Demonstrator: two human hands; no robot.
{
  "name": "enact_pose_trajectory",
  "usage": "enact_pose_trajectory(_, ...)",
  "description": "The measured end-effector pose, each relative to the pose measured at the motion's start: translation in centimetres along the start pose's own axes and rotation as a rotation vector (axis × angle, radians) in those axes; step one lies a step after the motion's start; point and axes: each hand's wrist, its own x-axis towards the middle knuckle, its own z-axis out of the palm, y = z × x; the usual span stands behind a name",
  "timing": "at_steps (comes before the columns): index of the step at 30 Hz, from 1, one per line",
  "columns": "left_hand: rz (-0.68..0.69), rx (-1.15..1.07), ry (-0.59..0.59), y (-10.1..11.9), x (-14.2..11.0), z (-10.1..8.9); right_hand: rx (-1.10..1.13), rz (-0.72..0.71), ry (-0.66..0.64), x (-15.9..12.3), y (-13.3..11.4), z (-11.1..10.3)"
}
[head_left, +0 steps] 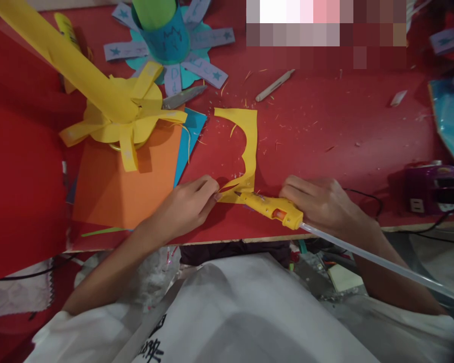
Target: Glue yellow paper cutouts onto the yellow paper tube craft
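Observation:
My right hand [318, 199] is closed round the handle side of a yellow glue gun [274, 209], which lies low over the table. A long clear glue stick [363, 249] runs out of its back, across my right forearm. The nozzle points left, over the lower end of a yellow paper offcut [251, 146] with a curved cut-out. Close to the nozzle, my left hand [196, 201] has thumb and fingers pinched at the offcut's lower left tip. My fingers partly hide what they pinch.
On the left, a yellow paper flower piece with a tube [124, 103] stands on orange sheets [128, 181]. Behind it are a blue paper piece [166, 40], a grey cutter [185, 97] and a pen-like stick [275, 85]. A purple box with sockets [431, 189] stands at right.

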Motion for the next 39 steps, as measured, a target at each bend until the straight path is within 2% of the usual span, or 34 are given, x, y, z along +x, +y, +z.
enact_pose_trajectory(3, -0.002, 0.004, 0.002, 0.0, 0.0, 0.0, 0.002, -0.013, -0.001, -0.2, 0.2, 0.1)
enact_pose_trajectory(7, -0.005, 0.005, -0.011, -0.1, 0.0, 0.0, 0.024, 0.085, 0.021, -0.6, 0.6, 0.0)
enact_pose_trajectory(9, -0.006, 0.000, -0.016, -0.1, 0.0, 0.0, 0.031, 0.091, 0.039, -0.8, 0.8, -0.1)
enact_pose_trajectory(18, -0.012, 0.021, -0.020, 0.0, 0.0, 0.1, 0.102, 0.157, -0.025, -1.3, 0.4, -0.4)
enact_pose_trajectory(21, -0.007, 0.022, -0.017, 0.0, 0.0, 0.1, 0.101, 0.110, -0.063, -1.3, 0.3, -0.3)
enact_pose_trajectory(27, 0.013, 0.042, 0.011, 0.0, 0.1, 0.2, 0.081, -0.038, -0.057, -1.2, 0.1, 0.1)
enact_pose_trajectory(33, 0.004, 0.052, -0.002, 0.0, 0.0, 0.2, 0.116, 0.047, -0.032, -2.1, 0.4, -0.1)
enact_pose_trajectory(39, 0.009, 0.049, -0.005, -0.1, 0.1, 0.1, 0.137, 0.179, -0.003, -2.3, 1.2, 0.6)
